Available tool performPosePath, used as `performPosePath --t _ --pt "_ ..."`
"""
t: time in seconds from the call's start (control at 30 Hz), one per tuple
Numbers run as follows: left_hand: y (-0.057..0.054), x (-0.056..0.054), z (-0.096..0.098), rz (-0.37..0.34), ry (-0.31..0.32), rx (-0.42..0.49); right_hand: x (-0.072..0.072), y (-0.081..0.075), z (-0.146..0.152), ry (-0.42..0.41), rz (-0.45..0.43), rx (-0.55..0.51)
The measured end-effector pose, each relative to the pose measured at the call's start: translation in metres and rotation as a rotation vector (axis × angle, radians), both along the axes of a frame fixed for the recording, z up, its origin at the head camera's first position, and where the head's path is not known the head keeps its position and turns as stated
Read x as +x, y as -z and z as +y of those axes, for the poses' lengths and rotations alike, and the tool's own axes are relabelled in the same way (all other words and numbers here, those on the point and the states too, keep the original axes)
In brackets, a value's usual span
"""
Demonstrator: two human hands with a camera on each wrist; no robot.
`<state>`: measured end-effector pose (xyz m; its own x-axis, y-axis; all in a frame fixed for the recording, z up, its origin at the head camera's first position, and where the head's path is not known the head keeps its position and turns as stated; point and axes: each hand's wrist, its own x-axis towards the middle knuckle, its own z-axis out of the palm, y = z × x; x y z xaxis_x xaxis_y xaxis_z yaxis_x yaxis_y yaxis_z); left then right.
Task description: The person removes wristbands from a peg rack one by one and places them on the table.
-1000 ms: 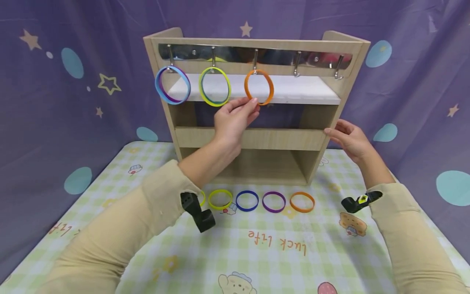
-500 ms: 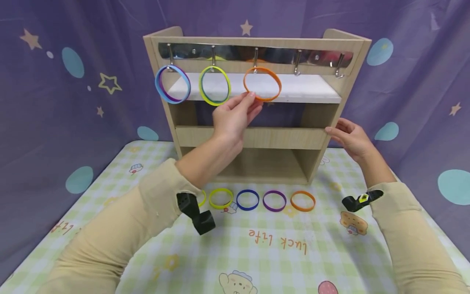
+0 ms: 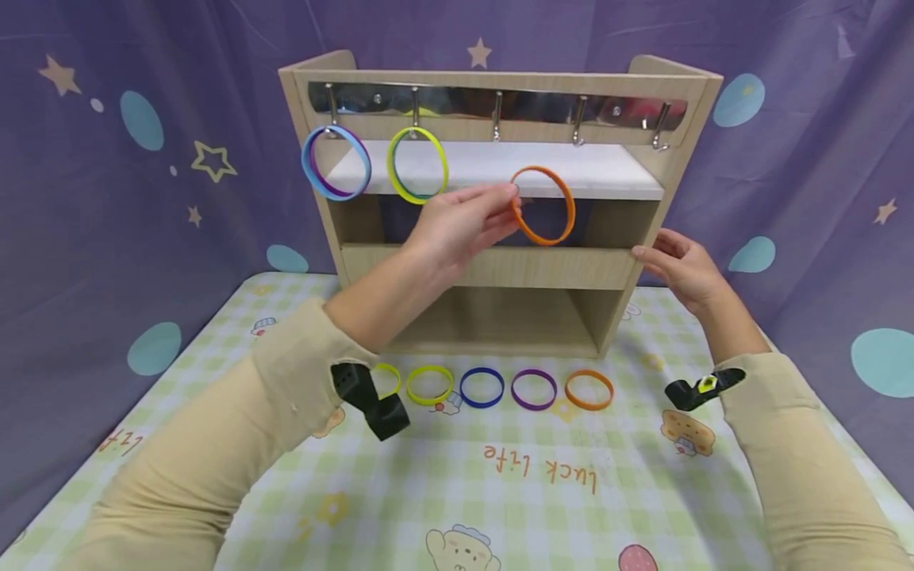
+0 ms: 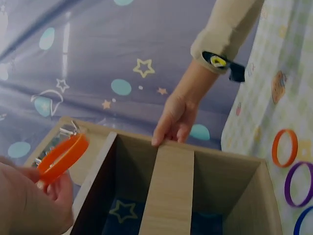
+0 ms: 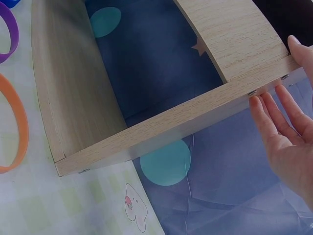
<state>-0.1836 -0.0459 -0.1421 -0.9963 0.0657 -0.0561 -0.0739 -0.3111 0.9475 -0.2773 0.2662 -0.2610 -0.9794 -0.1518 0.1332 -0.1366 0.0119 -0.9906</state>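
My left hand [image 3: 464, 226] pinches an orange silicone wristband [image 3: 569, 208] at its left side, in front of the white shelf board and below the middle hook [image 3: 497, 119]. The left wrist view shows the same wristband [image 4: 63, 156] raised near the hook rail. At the right side of the wooden shelf unit [image 3: 557, 270], my right hand [image 3: 681, 270] grips the side panel. In the right wrist view its thumb lies at the panel's front edge and the fingers [image 5: 266, 115] press the outer face. A light blue wristband [image 3: 305, 162] and a purple one hang together on the leftmost hook.
A yellow wristband [image 3: 446, 170] hangs with a teal one on the second hook. On the checked tablecloth [image 3: 543, 523] lie several wristbands in a row: yellow [image 3: 430, 403], blue [image 3: 481, 406], purple [image 3: 534, 407] and orange [image 3: 589, 407]. A purple curtain [image 3: 178, 79] stands behind.
The orange wristband, earlier around the middle hook, is now off it, drawn lower and to the right by my left hand. The right hand stays on the side panel.
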Motion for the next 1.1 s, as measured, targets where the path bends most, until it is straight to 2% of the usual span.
performPosePath --t 0.2,0.4,0.6,0.83,1.1 --pt "0.009 -0.003 -0.005 -0.085 0.143 -0.233 0.002 -0.001 -0.001 0.003 -0.001 -0.017" --pt "0.025 -0.012 -0.008 -0.176 0.259 -0.355 0.003 -0.002 -0.001 0.011 -0.004 -0.016" --pt "0.05 -0.021 -0.013 -0.262 0.349 -0.412 0.002 -0.001 0.0 0.008 -0.005 -0.01" --pt "0.075 -0.025 -0.018 -0.359 0.401 -0.462 0.002 0.0 0.0 0.017 -0.014 -0.005" --pt "0.1 -0.027 -0.013 -0.436 0.438 -0.46 0.0 -0.001 0.0 0.009 -0.017 -0.011"
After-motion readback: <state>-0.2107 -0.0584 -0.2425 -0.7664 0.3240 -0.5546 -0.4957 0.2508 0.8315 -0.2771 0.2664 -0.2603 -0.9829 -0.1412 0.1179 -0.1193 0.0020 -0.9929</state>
